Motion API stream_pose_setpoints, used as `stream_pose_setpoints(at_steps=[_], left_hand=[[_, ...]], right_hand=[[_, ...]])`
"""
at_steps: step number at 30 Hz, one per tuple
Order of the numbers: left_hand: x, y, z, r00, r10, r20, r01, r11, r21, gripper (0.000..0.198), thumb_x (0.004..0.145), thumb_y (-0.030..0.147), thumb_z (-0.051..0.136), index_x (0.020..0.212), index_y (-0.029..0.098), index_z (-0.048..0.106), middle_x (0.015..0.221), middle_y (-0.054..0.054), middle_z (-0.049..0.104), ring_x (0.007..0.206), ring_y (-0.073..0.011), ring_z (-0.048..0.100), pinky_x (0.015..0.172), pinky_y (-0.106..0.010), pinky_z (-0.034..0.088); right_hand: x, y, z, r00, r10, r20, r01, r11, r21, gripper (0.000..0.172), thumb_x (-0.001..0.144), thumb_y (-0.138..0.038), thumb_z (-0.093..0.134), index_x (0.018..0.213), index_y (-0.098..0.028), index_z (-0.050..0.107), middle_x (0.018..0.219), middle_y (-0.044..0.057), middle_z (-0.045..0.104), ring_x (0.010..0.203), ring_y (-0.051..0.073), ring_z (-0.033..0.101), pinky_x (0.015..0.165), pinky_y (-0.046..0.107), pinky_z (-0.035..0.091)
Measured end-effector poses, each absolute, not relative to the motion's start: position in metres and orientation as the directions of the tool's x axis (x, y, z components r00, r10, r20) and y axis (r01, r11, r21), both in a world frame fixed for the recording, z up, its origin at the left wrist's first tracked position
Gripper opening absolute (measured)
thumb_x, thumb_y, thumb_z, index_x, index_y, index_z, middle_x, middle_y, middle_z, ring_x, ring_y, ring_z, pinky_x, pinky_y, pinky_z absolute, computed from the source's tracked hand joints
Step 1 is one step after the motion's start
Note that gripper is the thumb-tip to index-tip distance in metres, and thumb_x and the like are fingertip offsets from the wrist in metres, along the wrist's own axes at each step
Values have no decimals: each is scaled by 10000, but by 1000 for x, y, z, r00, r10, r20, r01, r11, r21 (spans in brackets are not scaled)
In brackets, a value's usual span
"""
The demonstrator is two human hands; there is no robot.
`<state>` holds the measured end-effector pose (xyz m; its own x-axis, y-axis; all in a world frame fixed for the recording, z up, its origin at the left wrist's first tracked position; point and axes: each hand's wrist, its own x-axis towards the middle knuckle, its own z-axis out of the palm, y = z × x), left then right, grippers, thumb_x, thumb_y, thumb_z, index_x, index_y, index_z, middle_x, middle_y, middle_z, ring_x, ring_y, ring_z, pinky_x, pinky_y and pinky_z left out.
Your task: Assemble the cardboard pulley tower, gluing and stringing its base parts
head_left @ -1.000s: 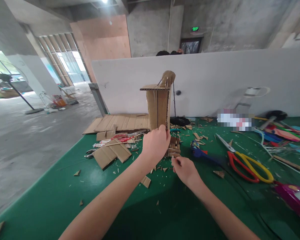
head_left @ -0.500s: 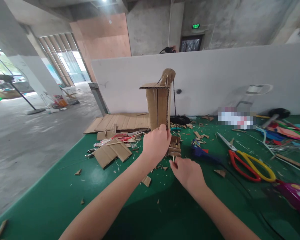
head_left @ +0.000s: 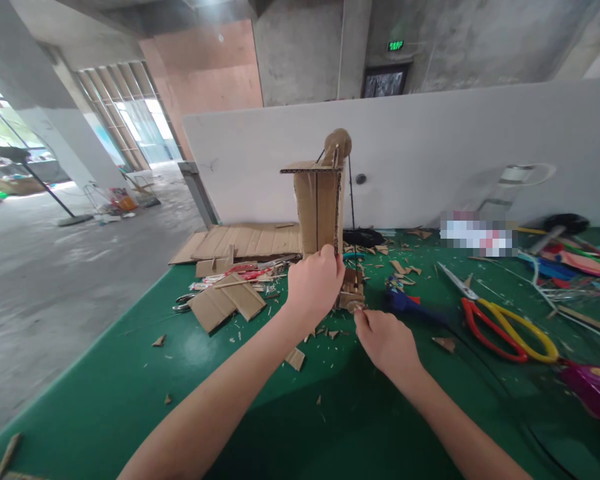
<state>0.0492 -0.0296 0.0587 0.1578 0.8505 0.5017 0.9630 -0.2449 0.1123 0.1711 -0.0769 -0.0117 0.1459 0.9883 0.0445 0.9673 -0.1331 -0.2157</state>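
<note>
**Tower upright ahead of both hands, left hand on its foot**

The tower [head_left: 319,210] stands on the desk [head_left: 105,393] about midway along its far edge, a little short of the white partition [head_left: 430,153]. Its long axis runs straight up. It lies directly beyond our hands, and the left hand [head_left: 314,287] is the nearer one: it is already on the tower. That hand is closed, with the fingers wrapped round the lowest part of the tower's near face and the thumb across the right corner.

A wheel [head_left: 337,143] sits at the tower's top. A dark string [head_left: 351,200] drops from it down the right side to a small block [head_left: 353,290] touching the tower's foot.

The right hand [head_left: 386,341] is just beside the left, on the near side of the block and nearer to us. Its fingers are drawn in tight, with thumb and forefinger pinched on a small round knob [head_left: 355,307] at the block's near end. How firmly it grips we cannot tell.

Flat scraps [head_left: 227,303] lie toward the left edge of the desk. Scissors [head_left: 500,327] lie to the right, well apart from both hands.
</note>
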Motion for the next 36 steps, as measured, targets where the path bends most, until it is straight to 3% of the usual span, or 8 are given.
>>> stream_pose_setpoints(at_steps=[8, 14, 23, 31, 36], left_hand=[[48, -31, 60, 164, 852, 497, 964, -245, 101, 273, 916, 360, 308, 826, 204, 514, 678, -38, 655, 618, -222, 648, 531, -280, 435], [47, -31, 63, 162, 860, 483, 964, -242, 107, 262, 913, 364, 318, 833, 214, 518, 694, -36, 662, 627, -234, 647, 535, -294, 441], [47, -30, 64, 160, 892, 423, 964, -233, 126, 280, 920, 376, 320, 878, 206, 539, 736, -52, 669, 685, -222, 653, 609, -289, 448], [38, -20, 62, 204, 880, 429, 947, -288, 141, 283, 920, 345, 304, 877, 201, 544, 732, -51, 658, 694, -215, 643, 602, -277, 421], [34, -12, 59, 208, 864, 458, 935, -313, 166, 271, 917, 334, 306, 852, 210, 538, 736, -45, 661, 709, -221, 641, 584, -277, 403]], right_hand=[[175, -83, -12, 130, 987, 90, 987, -120, -106, 450, 884, -379, 312, 676, -201, 668, 666, 83, 664, 609, 218, 634, 535, 275, 346], [177, -86, -13, 94, 960, 263, 996, -89, -31, 360, 867, -397, 365, 734, -220, 648, 633, 49, 659, 556, 194, 615, 505, 252, 303], [176, -87, -17, -55, 922, 382, 996, 77, -43, 304, 887, -335, 364, 741, -194, 591, 626, 22, 634, 548, 140, 593, 476, 268, 186], [170, -83, -26, -366, 851, 376, 920, 391, 13, 148, 889, -215, 371, 874, -181, 514, 810, 23, 610, 706, 152, 582, 549, 268, 279], [160, -82, -26, -404, 847, 345, 909, 415, 46, 128, 882, -236, 405, 921, -186, 516, 886, 48, 608, 790, 187, 573, 647, 289, 338]])
